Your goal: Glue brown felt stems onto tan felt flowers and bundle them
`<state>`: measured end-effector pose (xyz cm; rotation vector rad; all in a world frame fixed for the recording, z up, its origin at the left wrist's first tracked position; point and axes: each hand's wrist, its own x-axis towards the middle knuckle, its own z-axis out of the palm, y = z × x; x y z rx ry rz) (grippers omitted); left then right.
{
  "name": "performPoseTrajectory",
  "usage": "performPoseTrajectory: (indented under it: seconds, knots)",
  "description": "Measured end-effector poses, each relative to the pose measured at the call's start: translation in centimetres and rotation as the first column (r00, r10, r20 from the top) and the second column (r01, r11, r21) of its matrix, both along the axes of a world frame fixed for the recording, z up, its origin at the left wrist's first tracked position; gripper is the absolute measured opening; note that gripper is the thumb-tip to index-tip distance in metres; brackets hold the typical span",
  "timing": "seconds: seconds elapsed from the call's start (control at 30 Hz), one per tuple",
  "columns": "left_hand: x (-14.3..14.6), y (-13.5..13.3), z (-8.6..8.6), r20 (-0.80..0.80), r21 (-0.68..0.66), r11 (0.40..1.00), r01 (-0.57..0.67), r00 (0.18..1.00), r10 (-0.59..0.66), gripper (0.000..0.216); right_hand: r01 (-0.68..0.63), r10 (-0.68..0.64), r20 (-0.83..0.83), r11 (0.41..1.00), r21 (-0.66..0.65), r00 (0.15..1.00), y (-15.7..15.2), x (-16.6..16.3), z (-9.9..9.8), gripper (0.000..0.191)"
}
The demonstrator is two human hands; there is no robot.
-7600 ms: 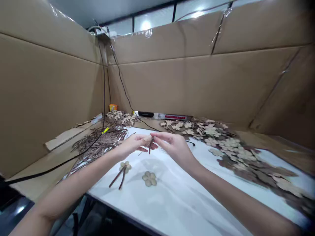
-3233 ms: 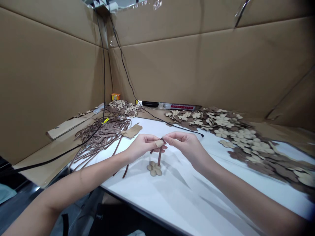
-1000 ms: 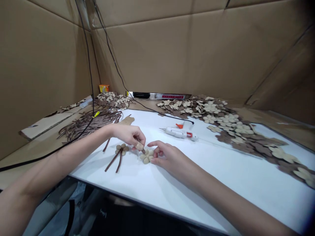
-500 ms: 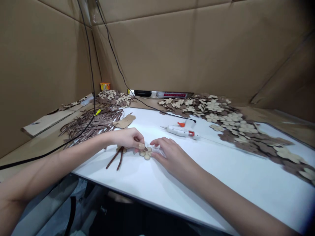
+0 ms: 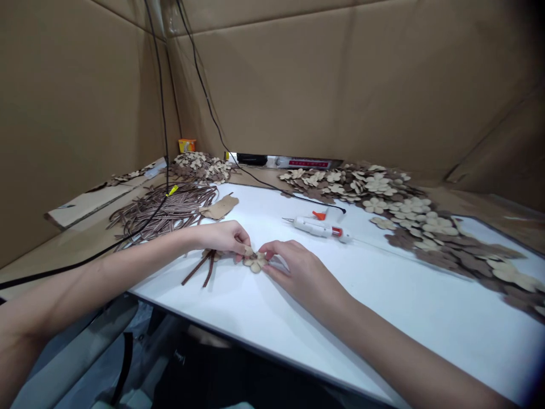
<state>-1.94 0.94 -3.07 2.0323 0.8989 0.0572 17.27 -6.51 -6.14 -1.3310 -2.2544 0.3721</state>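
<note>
A small beige fabric flower (image 5: pixel 256 264) lies between my hands near the front of the white board. My left hand (image 5: pixel 230 237) is closed at its upper left side, pinching a petal or a small piece at its centre; the fingertips partly hide which. My right hand (image 5: pixel 293 264) grips the flower's right edge between thumb and index finger. Two brown stitched strips (image 5: pixel 208 267) stick out below my left hand, and their upper ends are hidden by it. Behind my right hand lies a white glue gun (image 5: pixel 315 227) with a metal tip pointing left.
Brown striped strips (image 5: pixel 170 207) are heaped at the left, beside a tan scrap (image 5: pixel 220 208). Beige and brown flowers (image 5: pixel 378 187) pile up along the back right, others (image 5: pixel 202 166) at the back left. A black cable (image 5: pixel 213 111) hangs across the board. Cardboard walls (image 5: pixel 276 85) enclose it.
The view has shifted slightly, moving the scene a little rightward. My left fingers have changed position slightly at the flower's centre, and my right fingertips now sit closer on its edge.
</note>
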Motion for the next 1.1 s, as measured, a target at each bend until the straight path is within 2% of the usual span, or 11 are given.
performPoseTrajectory:
  seconds: [0.23,0.67,1.1]
  knots:
    - [-0.1,0.5,-0.5,0.041,-0.058,0.998,0.036,0.999,-0.033,0.021,-0.020,0.018,0.028,0.997,0.070,0.999,-0.2,0.0,-0.1,0.015]
    - [0.1,0.5,0.0,-0.077,-0.024,0.999,0.031,0.996,-0.033,0.021,-0.137,0.078,0.182,0.930,0.341,0.980,-0.1,0.4,-0.8,0.015]
    - [0.5,0.9,0.3,-0.136,-0.002,1.000,0.031,0.990,-0.031,0.013,-0.156,0.073,0.241,0.926,0.344,0.968,-0.2,0.4,-0.8,0.015]
